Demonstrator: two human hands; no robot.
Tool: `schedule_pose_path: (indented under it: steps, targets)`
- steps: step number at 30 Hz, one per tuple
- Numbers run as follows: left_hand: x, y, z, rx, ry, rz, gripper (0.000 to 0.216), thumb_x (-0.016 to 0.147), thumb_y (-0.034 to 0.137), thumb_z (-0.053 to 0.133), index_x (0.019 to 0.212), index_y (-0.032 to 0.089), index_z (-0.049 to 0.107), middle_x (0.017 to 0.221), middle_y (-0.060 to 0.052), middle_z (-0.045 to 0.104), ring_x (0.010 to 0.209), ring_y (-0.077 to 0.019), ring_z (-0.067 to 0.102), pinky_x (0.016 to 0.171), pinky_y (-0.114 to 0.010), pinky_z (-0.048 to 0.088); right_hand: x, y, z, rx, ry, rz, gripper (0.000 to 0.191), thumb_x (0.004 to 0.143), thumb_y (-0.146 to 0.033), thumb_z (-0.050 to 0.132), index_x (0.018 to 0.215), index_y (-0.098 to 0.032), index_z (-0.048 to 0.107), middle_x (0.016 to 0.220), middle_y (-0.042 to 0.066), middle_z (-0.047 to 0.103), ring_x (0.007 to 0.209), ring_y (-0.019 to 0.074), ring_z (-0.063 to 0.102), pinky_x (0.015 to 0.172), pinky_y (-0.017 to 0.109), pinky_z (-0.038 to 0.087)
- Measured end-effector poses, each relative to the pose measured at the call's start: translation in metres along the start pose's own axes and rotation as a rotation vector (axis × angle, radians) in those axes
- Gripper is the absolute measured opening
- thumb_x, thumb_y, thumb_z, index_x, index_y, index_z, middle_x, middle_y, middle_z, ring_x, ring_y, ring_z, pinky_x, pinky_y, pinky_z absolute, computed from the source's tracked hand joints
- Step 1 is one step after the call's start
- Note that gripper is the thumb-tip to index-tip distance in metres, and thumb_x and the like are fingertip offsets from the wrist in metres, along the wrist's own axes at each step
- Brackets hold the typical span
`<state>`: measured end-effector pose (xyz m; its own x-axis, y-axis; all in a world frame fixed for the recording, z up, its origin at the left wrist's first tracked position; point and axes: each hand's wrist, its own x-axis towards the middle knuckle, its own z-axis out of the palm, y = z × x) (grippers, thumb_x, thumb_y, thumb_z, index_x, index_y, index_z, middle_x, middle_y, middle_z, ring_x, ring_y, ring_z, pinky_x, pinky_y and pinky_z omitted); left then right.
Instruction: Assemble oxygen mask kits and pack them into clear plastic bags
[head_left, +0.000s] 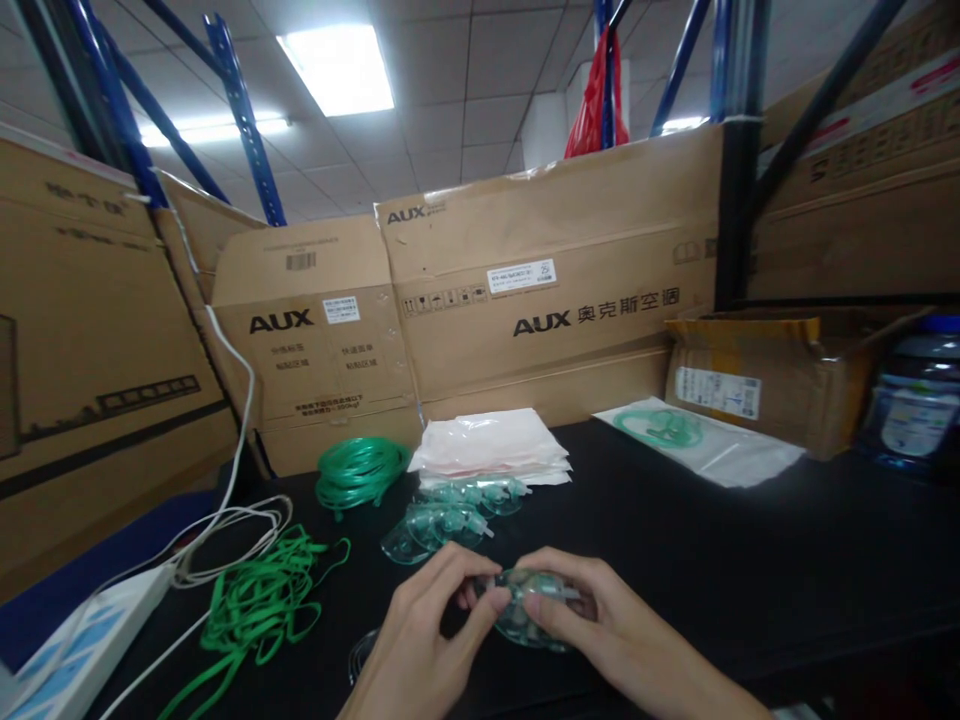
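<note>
Cardboard boxes wall a black table [750,560]. Both hands, left [420,650] and right [600,630], pinch a clear mask [529,610] just above it; fingertip grip could slip, dropping it.

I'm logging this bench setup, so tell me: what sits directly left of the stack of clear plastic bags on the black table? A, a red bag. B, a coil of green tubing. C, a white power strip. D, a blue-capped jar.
B: the coil of green tubing lies just left of the stack of plastic bags on the table.
</note>
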<state>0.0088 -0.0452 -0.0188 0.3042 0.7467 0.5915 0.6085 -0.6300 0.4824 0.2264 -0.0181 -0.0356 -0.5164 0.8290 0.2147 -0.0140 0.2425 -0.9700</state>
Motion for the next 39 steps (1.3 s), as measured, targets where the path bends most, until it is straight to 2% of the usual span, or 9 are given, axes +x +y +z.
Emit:
schedule_pose_path:
  steps: [3,7,10,22,27,33,39]
  targets:
    - [-0.002,0.004,-0.003,0.021,-0.005,0.032,0.016,0.100,0.027,0.062,0.113,0.024,0.071,0.099,-0.004,0.072,0.080,-0.0155,0.069,0.077,-0.023,0.057,0.001,0.001,-0.002,0.029,0.008,0.015,0.040,0.092,-0.053,0.069,0.115,-0.020,0.076,0.107,0.007,0.074,0.107,0.0282,0.067,0.093,0.035,0.052]
    - [-0.005,0.005,-0.006,0.044,-0.026,0.017,0.023,0.099,0.022,0.061,0.119,0.027,0.071,0.117,-0.005,0.071,0.102,-0.0181,0.071,0.093,-0.026,0.057,0.001,0.000,-0.002,0.057,0.007,-0.001,0.038,0.092,-0.052,0.070,0.113,-0.021,0.077,0.105,0.005,0.075,0.105,0.0263,0.068,0.093,0.033,0.052]
    - [-0.006,0.003,-0.005,0.023,-0.045,0.007,0.025,0.099,0.021,0.061,0.122,0.028,0.070,0.121,-0.004,0.072,0.113,-0.0190,0.069,0.101,-0.028,0.054,-0.001,-0.002,-0.002,0.063,-0.005,-0.003,0.036,0.093,-0.049,0.070,0.112,-0.021,0.078,0.106,0.006,0.076,0.106,0.0263,0.067,0.095,0.034,0.051]
    - [-0.004,0.002,-0.004,-0.023,0.023,0.055,0.020,0.096,0.022,0.070,0.115,0.025,0.073,0.108,-0.004,0.074,0.097,-0.0185,0.072,0.090,-0.027,0.058,-0.002,-0.010,-0.004,0.012,-0.035,-0.034,0.035,0.095,-0.047,0.066,0.114,-0.019,0.075,0.104,0.006,0.074,0.102,0.0258,0.067,0.092,0.035,0.051]
    - [-0.004,0.002,-0.003,-0.020,-0.005,0.024,0.021,0.094,0.023,0.072,0.115,0.027,0.074,0.110,-0.003,0.074,0.100,-0.0190,0.071,0.091,-0.027,0.057,-0.003,-0.011,-0.004,0.001,-0.051,-0.023,0.036,0.095,-0.048,0.067,0.115,-0.019,0.075,0.107,0.006,0.073,0.102,0.0255,0.066,0.092,0.036,0.050]
    - [-0.001,-0.001,-0.003,-0.083,0.026,-0.014,0.016,0.092,0.026,0.075,0.108,0.025,0.075,0.104,-0.002,0.075,0.089,-0.0169,0.072,0.085,-0.025,0.057,-0.002,-0.012,-0.006,0.003,-0.088,-0.048,0.032,0.096,-0.043,0.066,0.117,-0.020,0.073,0.108,0.004,0.071,0.104,0.0235,0.063,0.092,0.033,0.048]
    - [-0.002,-0.001,-0.003,-0.111,0.002,-0.072,0.016,0.101,0.028,0.062,0.107,0.026,0.077,0.106,-0.003,0.077,0.100,-0.0186,0.072,0.093,-0.027,0.054,-0.003,-0.013,-0.004,-0.005,-0.083,-0.059,0.031,0.097,-0.042,0.066,0.117,-0.020,0.072,0.107,0.004,0.071,0.103,0.0231,0.063,0.092,0.033,0.048]
